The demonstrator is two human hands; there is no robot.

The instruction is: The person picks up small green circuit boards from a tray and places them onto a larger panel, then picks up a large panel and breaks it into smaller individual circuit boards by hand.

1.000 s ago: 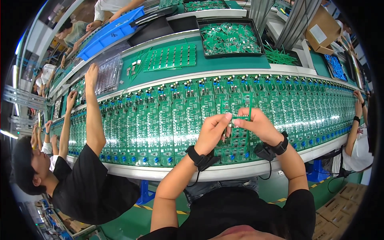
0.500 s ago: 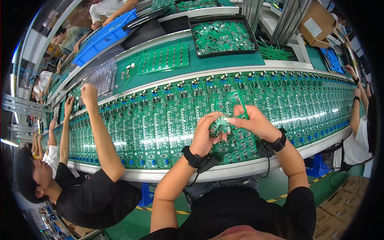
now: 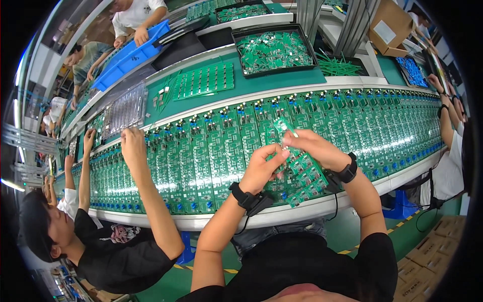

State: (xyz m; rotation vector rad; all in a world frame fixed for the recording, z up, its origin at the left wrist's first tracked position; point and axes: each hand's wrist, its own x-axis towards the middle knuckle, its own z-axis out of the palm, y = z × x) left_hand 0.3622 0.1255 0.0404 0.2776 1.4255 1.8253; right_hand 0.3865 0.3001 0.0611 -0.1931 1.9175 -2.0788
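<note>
Both my hands meet over the row of boards in front of me. My right hand is closed on a green circuit board panel, made up of several small boards with silvery parts. One end of the panel sticks out beyond its fingers, and the rest slants down toward the near edge. My left hand is closed too, thumb and forefinger pinched at the panel's left edge. Its other fingers curl underneath, where what they touch is partly hidden. Under both hands lie long green circuit boards, side by side, with blue and black parts.
Beyond the line sit a black tray heaped with small boards, a flat board panel, thin green strips and a blue bin. A co-worker's forearm reaches over the boards at my left. Others work at right and far left.
The panel has turned in my hands, so its small boards now show between them. A thin green strip that stood up by my right hand no longer shows there. The left co-worker's hand has moved nearer.
</note>
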